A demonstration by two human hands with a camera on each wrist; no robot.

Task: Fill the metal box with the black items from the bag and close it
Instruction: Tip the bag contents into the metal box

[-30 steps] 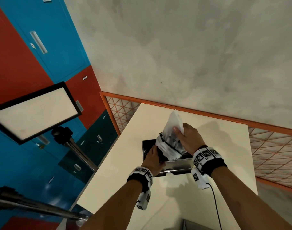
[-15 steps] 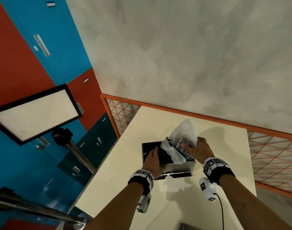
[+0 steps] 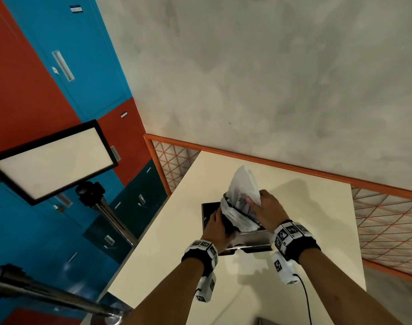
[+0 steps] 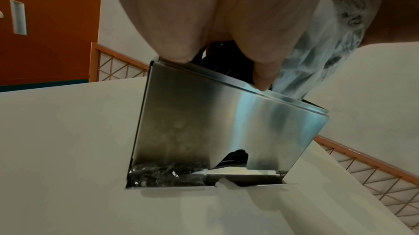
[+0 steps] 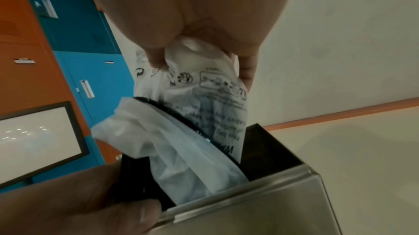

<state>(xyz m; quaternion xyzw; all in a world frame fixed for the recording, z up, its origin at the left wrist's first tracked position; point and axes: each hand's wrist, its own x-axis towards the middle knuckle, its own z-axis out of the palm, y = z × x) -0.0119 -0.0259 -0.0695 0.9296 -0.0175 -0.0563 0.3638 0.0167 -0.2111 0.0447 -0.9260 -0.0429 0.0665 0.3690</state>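
from the head view the metal box [image 3: 252,240] stands open on the pale surface [image 3: 305,231], with the white bag [image 3: 243,191] upended into it, its closed end pointing up. the right hand [image 3: 267,208] has its grip clamped on the upper part of the bag; the right wrist view shows what the head view cannot: fingers [image 5: 246,70] and thumb bunching the printed plastic, and the bag's black-edged mouth tucked down inside the box's dark interior. the left hand [image 3: 218,227] sits at the box's near-left corner, its grip clamped on something black there, probably the black items [image 3: 228,227], though the head view blurs that spot. the left wrist view adds that the fingertips [image 4: 263,77] sit against the box's top rim with a black stack [image 4: 217,50] just behind them, and shows a cut-out slot at the foot of the shiny front wall, with crinkled clear film at the box's base that no other view reveals.
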